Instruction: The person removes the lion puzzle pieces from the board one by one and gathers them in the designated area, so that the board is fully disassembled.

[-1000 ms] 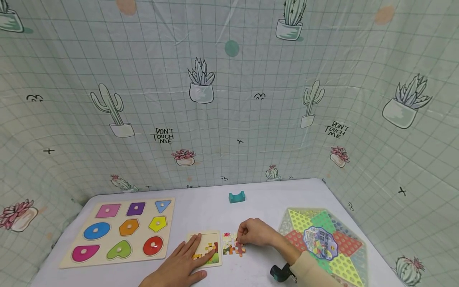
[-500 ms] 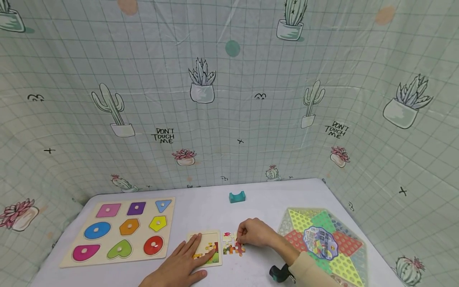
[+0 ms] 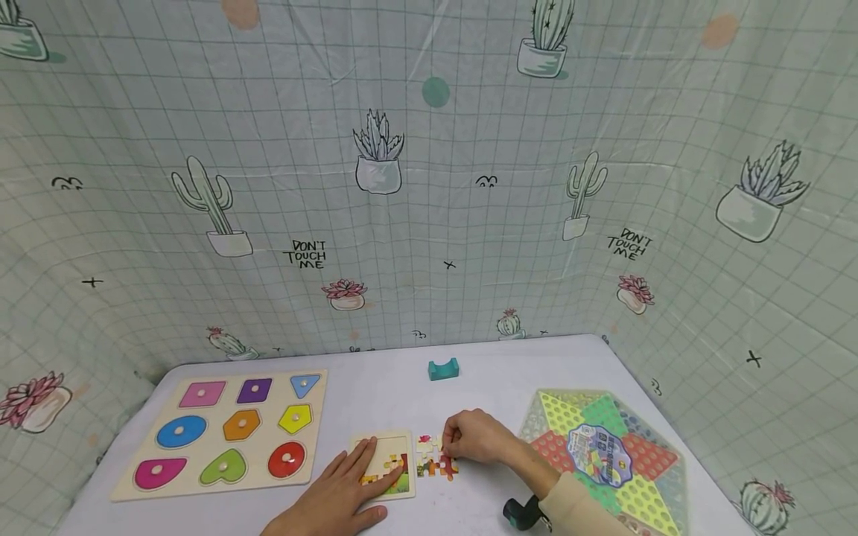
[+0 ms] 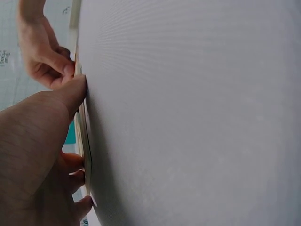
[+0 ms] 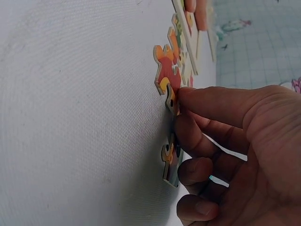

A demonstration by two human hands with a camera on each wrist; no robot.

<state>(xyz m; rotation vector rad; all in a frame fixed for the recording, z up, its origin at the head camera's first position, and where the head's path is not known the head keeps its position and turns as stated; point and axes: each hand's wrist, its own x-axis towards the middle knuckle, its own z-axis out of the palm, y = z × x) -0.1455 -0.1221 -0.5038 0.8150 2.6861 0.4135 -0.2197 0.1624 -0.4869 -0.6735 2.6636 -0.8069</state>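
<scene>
While the outspread left hand [image 3: 340, 485] touches one tray [image 3: 394, 444] — the right [image 3: 477, 434] pinches one piece [image 5: 170, 102].

Red, orange, yellow, green and white colour the puzzle pieces [image 3: 448, 466], which have pale edges. The tray [image 3: 412, 469] has a pale wood rim around green, yellow, orange and dark red print. On the cream shape board [image 3: 231, 393]: pink parallelogram [image 3: 211, 391], purple square [image 3: 258, 387], blue triangle [image 3: 305, 387], blue oval [image 3: 191, 429], orange hexagon [image 3: 234, 426], yellow pentagon [image 3: 290, 420], magenta quarter [image 3: 167, 469], green heart [image 3: 231, 465], red circle [image 3: 293, 454]. The block [image 3: 443, 370] is teal, the sleeve [image 3: 582, 506] cream, the counter [image 3: 375, 402] white. Dotted red, yellow and green triangles pattern the game board [image 3: 643, 495]; its label [image 3: 599, 455] is edged purple. The pale grey-green curtain [image 3: 415, 238] carries a grid, potted cacti, pink succulents and black lettering.
</scene>
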